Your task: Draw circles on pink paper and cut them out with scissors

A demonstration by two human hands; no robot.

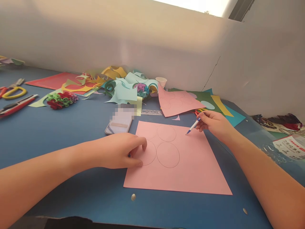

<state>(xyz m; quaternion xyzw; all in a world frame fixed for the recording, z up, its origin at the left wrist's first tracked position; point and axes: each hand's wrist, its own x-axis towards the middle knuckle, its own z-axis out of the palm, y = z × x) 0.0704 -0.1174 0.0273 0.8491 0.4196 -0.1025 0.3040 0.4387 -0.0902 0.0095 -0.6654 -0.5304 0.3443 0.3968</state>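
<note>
A pink sheet point(190, 171) lies on the blue table, with several circles drawn in thin lines on its left half. My left hand point(128, 151) rests on the sheet's left edge, fingers apart and curved, partly covering one circle. Near the sheet's upper right corner, my right hand point(212, 124) grips a white and blue pen point(192, 126), its tip pointing down and left at the paper. Behind the sheet stands or leans a second pink sheet point(177, 103) with curved lines on it. A phone point(119, 122) lies beyond my left hand.
Colored paper scraps point(125, 89) and a paper cup point(161, 81) are by the wall. Scissors point(14, 92), a red cutter point(19, 106) and ruffled paper flowers point(61, 100) lie left. A clear stencil ruler point(150, 112) is behind the sheet; a plastic wrapper point(289, 147) lies right.
</note>
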